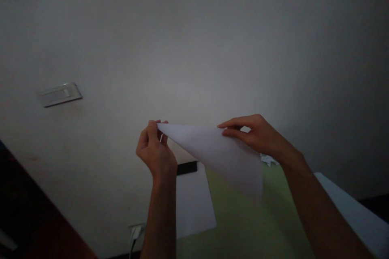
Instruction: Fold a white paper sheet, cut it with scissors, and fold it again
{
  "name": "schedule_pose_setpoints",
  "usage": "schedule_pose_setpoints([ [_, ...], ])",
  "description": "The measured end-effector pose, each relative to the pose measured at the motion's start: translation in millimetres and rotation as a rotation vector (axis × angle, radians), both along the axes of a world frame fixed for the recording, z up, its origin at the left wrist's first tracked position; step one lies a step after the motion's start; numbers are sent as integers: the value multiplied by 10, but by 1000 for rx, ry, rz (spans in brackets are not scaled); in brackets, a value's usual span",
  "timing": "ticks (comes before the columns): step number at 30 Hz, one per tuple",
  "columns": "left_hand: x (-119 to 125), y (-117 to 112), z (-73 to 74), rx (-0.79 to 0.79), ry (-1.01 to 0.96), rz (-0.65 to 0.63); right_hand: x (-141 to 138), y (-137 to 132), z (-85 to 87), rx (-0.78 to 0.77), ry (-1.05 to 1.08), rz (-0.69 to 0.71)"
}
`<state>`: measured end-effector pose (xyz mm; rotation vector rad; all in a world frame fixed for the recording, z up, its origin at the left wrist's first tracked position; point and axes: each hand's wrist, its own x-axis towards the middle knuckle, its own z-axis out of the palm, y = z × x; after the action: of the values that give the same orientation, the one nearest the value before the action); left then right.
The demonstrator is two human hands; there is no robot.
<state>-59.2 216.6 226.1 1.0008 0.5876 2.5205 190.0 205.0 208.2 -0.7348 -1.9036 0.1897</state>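
A white sheet of paper point(219, 153), folded into a pointed triangle, is held up in the air in front of a pale wall. My left hand point(155, 150) pinches its sharp tip at the left. My right hand point(258, 135) grips the upper right edge, thumb under and fingers over. The wide end of the paper hangs down to the right. Below it a second white sheet point(194, 202) lies flat on a light green surface point(246, 218).
A wall switch plate point(60, 94) sits at the left. A socket with a plugged-in cable point(135, 232) is low on the wall. A small crumpled white scrap point(269, 160) lies behind my right wrist. A white edge point(355, 210) borders the green surface at right.
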Motion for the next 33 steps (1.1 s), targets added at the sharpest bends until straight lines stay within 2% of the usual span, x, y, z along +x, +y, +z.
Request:
schedule_pose_setpoints([
  [4, 9, -5, -17, 36, 47, 15, 1, -13, 6, 4, 7, -8],
  [12, 20, -15, -1, 65, 24, 151, -57, -38, 40, 19, -40, 26],
  [18, 39, -8, -6, 27, 32, 270, -74, -76, 68, 17, -50, 31],
  [22, 21, 16, -26, -13, 32, 300, -75, -75, 69, 12, -40, 52],
  [25, 2, 18, -42, -35, 56, 253, -69, -69, 63, 12, -30, 33],
  [33, 67, -6, -61, 31, 153, 25, -46, -84, 69, 12, 13, -16],
])
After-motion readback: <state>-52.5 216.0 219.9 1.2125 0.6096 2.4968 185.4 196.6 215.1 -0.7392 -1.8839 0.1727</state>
